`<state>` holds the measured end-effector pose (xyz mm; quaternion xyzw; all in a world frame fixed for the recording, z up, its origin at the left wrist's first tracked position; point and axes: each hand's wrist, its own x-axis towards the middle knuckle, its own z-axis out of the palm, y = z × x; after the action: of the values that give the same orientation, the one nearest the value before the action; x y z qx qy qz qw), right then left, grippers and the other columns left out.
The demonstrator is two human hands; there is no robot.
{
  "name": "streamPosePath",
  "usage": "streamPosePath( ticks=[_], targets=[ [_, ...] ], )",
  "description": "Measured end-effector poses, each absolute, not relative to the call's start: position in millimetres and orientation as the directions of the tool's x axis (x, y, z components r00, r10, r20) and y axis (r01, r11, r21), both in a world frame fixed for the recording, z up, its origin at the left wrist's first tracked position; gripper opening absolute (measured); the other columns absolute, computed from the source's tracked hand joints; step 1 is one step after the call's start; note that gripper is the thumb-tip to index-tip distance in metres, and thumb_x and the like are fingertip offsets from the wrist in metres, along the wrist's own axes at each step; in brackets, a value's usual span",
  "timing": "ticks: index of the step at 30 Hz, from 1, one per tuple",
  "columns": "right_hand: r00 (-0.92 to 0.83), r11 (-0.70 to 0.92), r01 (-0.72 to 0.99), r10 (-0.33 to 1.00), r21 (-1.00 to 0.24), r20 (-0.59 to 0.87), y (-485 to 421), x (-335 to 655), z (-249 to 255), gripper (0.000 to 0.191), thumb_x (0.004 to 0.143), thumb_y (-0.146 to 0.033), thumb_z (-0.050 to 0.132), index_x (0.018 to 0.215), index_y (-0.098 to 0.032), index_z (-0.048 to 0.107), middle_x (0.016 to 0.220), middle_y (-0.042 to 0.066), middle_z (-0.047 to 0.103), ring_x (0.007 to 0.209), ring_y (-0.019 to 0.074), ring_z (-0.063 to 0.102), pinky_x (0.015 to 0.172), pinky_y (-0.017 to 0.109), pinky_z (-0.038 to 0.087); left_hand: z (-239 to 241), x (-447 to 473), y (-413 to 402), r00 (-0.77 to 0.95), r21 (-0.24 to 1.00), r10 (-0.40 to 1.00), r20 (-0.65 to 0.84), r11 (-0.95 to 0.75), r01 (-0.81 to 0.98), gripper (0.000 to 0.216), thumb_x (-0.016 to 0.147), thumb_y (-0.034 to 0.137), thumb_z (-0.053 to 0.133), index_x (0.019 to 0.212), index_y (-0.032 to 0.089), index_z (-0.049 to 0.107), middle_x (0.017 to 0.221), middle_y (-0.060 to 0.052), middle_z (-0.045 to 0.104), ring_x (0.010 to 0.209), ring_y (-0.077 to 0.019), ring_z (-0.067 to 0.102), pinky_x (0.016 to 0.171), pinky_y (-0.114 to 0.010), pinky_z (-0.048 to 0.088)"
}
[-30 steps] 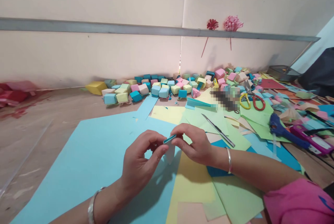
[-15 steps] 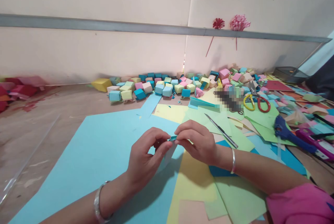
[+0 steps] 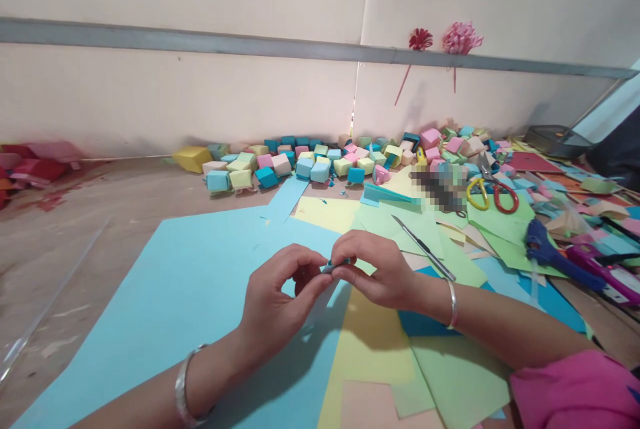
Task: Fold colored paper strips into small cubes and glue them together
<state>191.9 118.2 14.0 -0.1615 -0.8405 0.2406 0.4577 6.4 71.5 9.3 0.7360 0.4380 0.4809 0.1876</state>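
Between my fingertips is a small folded piece of blue-teal paper [image 3: 330,267], mostly hidden by the fingers. My left hand [image 3: 283,292] pinches it from the left with thumb and forefinger. From the right, my right hand [image 3: 373,269] grips its other end, thumb below and fingers on top. Both hands hover over a large light-blue paper sheet [image 3: 190,295], near its right edge. Beside that edge lies a yellow sheet [image 3: 375,342]. A craft knife [image 3: 425,249] rests on green paper just beyond my right hand.
Several small coloured paper boxes [image 3: 267,177] line the wall. Scissors [image 3: 493,189], a blue glue gun [image 3: 560,255] and paper scraps lie at right. Red paper shapes [image 3: 37,165] sit far left. Two paper flowers [image 3: 461,39] hang at the rail. A dark tray [image 3: 557,141] stands back right.
My right fingers have shifted slightly on the paper piece, with the forefinger now further over its top. The left hand keeps its pinch. The view has moved a little.
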Motion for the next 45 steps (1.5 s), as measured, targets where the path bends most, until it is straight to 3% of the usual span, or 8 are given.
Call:
streamPosePath(
  ticks=[5, 8, 13, 17, 24, 33, 45],
  targets=[
    [-0.551, 0.821, 0.053, 0.498, -0.568, 0.669, 119, 194, 17, 0.003, 0.091, -0.018, 0.057, 0.088, -0.018, 0.058, 0.081, 0.007, 0.066, 0.075, 0.0151, 0.059, 0.069, 0.029, 0.051, 11, 7, 72, 0.151, 0.709, 0.829, 0.538, -0.542, 0.450, 0.008, 0.082, 0.015, 0.066, 0.087, 0.019, 0.062, 0.070, 0.002, 0.058, 0.056, -0.0076, 0.052, 0.050, -0.019, 0.046],
    [-0.538, 0.851, 0.068, 0.471, -0.521, 0.699, 119, 194, 17, 0.006, 0.092, -0.019, 0.057, 0.086, -0.018, 0.057, 0.081, 0.007, 0.066, 0.078, 0.0157, 0.061, 0.071, 0.029, 0.052, 12, 7, 72, 0.162, 0.747, 0.847, 0.507, -0.525, 0.409, 0.008, 0.082, 0.015, 0.065, 0.089, 0.019, 0.062, 0.073, 0.001, 0.058, 0.057, -0.0088, 0.053, 0.050, -0.021, 0.047],
    [-0.563, 0.892, 0.094, 0.414, -0.443, 0.715, 121, 194, 18, 0.011, 0.093, -0.022, 0.055, 0.084, -0.018, 0.057, 0.081, 0.008, 0.066, 0.078, 0.0155, 0.061, 0.071, 0.028, 0.053, 13, 7, 71, 0.184, 0.770, 0.861, 0.474, -0.507, 0.387, 0.008, 0.083, 0.015, 0.063, 0.077, 0.018, 0.059, 0.070, 0.001, 0.055, 0.058, -0.0100, 0.052, 0.050, -0.022, 0.045],
    [-0.581, 0.904, 0.100, 0.393, -0.417, 0.713, 124, 196, 21, 0.005, 0.091, -0.019, 0.059, 0.086, -0.018, 0.059, 0.085, 0.008, 0.067, 0.082, 0.0156, 0.062, 0.073, 0.027, 0.054, 13, 5, 72, 0.188, 0.742, 0.842, 0.506, -0.536, 0.402, 0.006, 0.083, 0.013, 0.063, 0.081, 0.018, 0.060, 0.072, 0.000, 0.057, 0.060, -0.0099, 0.053, 0.051, -0.022, 0.045],
    [-0.605, 0.866, 0.171, 0.468, -0.469, 0.644, 123, 199, 23, 0.007, 0.086, -0.014, 0.064, 0.082, -0.018, 0.060, 0.091, 0.008, 0.069, 0.087, 0.0157, 0.065, 0.076, 0.028, 0.055, 12, 5, 72, 0.195, 0.676, 0.811, 0.552, -0.572, 0.465, 0.008, 0.083, 0.010, 0.062, 0.081, 0.018, 0.060, 0.072, 0.001, 0.057, 0.061, -0.0087, 0.052, 0.053, -0.020, 0.044],
    [-0.600, 0.892, 0.171, 0.431, -0.417, 0.675, 117, 197, 22, 0.015, 0.091, -0.011, 0.053, 0.078, -0.019, 0.053, 0.089, 0.009, 0.065, 0.084, 0.0148, 0.060, 0.072, 0.027, 0.053, 13, 6, 73, 0.254, 0.597, 0.758, 0.601, -0.637, 0.488, 0.014, 0.079, 0.012, 0.068, 0.090, 0.018, 0.062, 0.079, -0.001, 0.058, 0.059, -0.0083, 0.047, 0.053, -0.021, 0.044],
    [-0.599, 0.893, 0.176, 0.431, -0.415, 0.675, 113, 195, 24, 0.017, 0.088, -0.006, 0.047, 0.077, -0.019, 0.049, 0.084, 0.007, 0.063, 0.082, 0.0148, 0.059, 0.070, 0.027, 0.052, 18, 6, 69, 0.220, 0.572, 0.736, 0.640, -0.648, 0.503, 0.014, 0.080, 0.006, 0.066, 0.078, 0.018, 0.060, 0.073, 0.001, 0.060, 0.058, -0.0075, 0.050, 0.049, -0.018, 0.042]
  ],
)
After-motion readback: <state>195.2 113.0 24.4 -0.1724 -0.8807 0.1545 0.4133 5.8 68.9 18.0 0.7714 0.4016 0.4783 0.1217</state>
